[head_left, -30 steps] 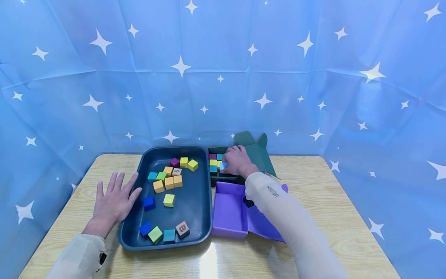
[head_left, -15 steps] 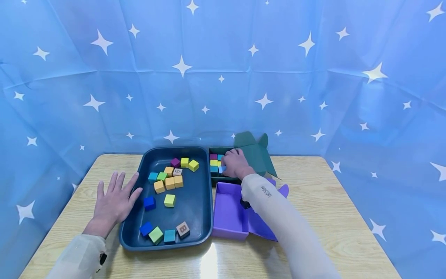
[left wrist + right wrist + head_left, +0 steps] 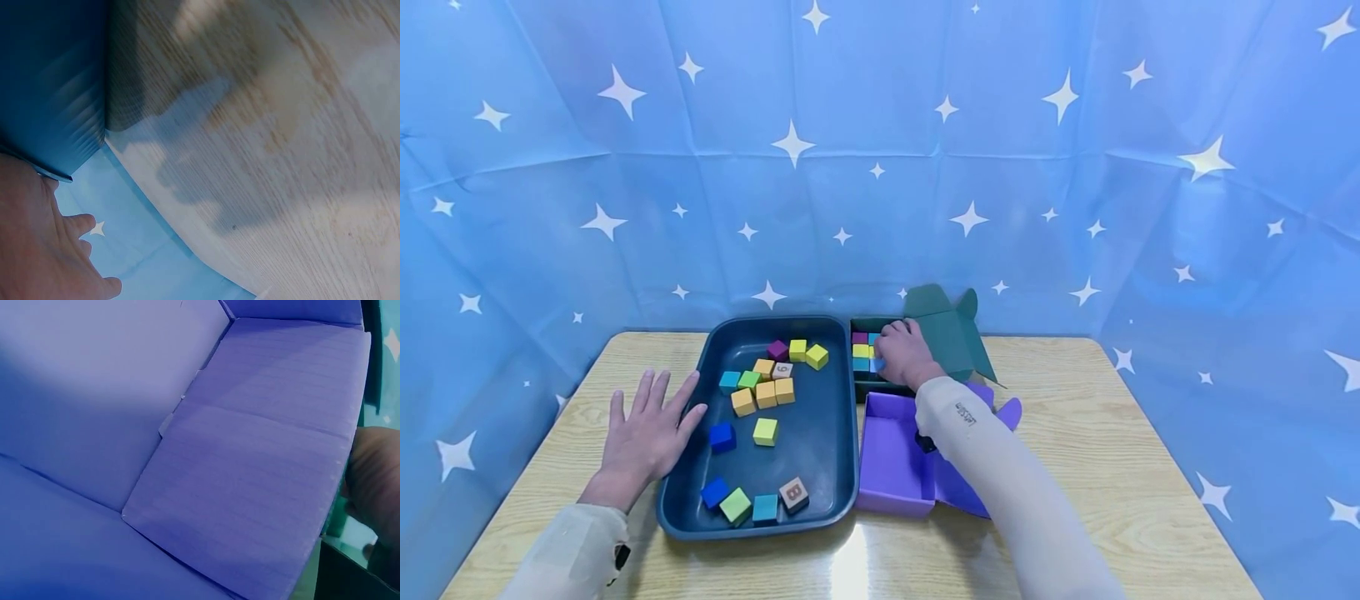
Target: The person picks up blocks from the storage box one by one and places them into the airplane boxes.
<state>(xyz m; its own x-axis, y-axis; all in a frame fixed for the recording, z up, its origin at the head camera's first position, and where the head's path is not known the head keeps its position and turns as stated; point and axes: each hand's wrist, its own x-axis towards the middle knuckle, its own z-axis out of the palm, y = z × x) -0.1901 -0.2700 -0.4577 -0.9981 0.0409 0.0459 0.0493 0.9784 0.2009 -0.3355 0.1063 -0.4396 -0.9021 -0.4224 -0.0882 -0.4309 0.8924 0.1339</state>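
My right hand (image 3: 907,354) reaches into the green box (image 3: 859,389), its fingers bent down over the contents. A light blue cube (image 3: 876,365) sits low in the box at the thumb side, and the hand appears to pinch it; the fingertips are partly hidden. Purple, yellow (image 3: 860,351) and teal (image 3: 861,364) cubes sit in rows left of it. My left hand (image 3: 646,433) lies with spread, straight fingers at the left rim of the dark blue tray (image 3: 820,500). The right wrist view shows mostly the purple box (image 3: 250,456), with part of the right hand beyond its wall.
Several coloured cubes lie loose in the tray, including orange cubes (image 3: 765,394), a dark blue cube (image 3: 722,437) and a wooden letter cube (image 3: 793,494). The open purple box (image 3: 895,505) stands in front of the green one. The green lid (image 3: 951,337) leans back right. Starred cloth hangs behind.
My right hand has lowered the light blue cube into the green box beside the other cubes, and the right forearm has shifted left. My left hand stays in place.
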